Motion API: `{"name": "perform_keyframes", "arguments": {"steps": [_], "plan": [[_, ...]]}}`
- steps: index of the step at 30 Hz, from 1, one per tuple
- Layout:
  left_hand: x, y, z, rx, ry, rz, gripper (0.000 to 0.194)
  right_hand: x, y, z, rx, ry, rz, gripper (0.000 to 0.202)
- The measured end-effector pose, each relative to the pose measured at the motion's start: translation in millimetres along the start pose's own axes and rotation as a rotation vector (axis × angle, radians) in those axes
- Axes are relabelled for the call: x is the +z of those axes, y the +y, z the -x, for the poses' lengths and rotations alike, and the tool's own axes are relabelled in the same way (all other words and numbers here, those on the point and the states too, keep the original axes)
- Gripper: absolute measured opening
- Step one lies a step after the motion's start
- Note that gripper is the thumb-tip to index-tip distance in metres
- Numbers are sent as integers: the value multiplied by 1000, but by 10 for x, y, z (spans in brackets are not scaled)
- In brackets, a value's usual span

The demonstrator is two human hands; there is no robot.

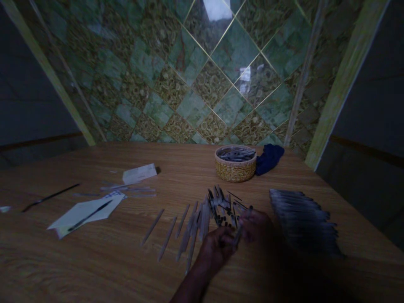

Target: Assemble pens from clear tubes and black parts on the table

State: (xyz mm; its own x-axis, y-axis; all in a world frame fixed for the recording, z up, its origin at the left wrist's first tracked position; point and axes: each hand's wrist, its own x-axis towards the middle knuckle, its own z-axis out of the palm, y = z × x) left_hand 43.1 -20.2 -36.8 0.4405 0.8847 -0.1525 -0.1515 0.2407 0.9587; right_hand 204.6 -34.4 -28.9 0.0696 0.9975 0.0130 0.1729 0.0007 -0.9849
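Near the front middle of the table, my left hand is closed around the lower part of a slim translucent pen. My right hand, dim and partly in shadow, pinches the same pen higher up. Just beyond my hands lies a loose pile of dark caps and thin refills. Several clear pen barrels lie spread to the left of that pile. On the right, many pens rest side by side in a dark row.
A woven basket full of pens stands at the back, beside a dark blue cloth. On the left are a folded paper with a dark pen on it, a white slip, clear strips and another dark pen. A tiled wall rises behind.
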Motion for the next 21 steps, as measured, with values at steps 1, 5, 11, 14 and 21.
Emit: {"name": "perform_keyframes", "arguments": {"steps": [1,5,11,14,21], "plan": [[-26,10,0,31,4,-27,28,-27,-5,-28,35,8,-27,30],[-138,0,-13,106,-1,-123,33,-178,-70,-86,48,224,58,45],[-200,-92,-90,126,8,-164,41,-261,-194,62,-398,50,1005,32],[-197,-70,-97,138,-7,-201,36,-128,-220,158,-482,-148,1232,26],[-142,109,-24,146,23,-238,40,-218,-256,92,-359,-185,1436,23]]}}
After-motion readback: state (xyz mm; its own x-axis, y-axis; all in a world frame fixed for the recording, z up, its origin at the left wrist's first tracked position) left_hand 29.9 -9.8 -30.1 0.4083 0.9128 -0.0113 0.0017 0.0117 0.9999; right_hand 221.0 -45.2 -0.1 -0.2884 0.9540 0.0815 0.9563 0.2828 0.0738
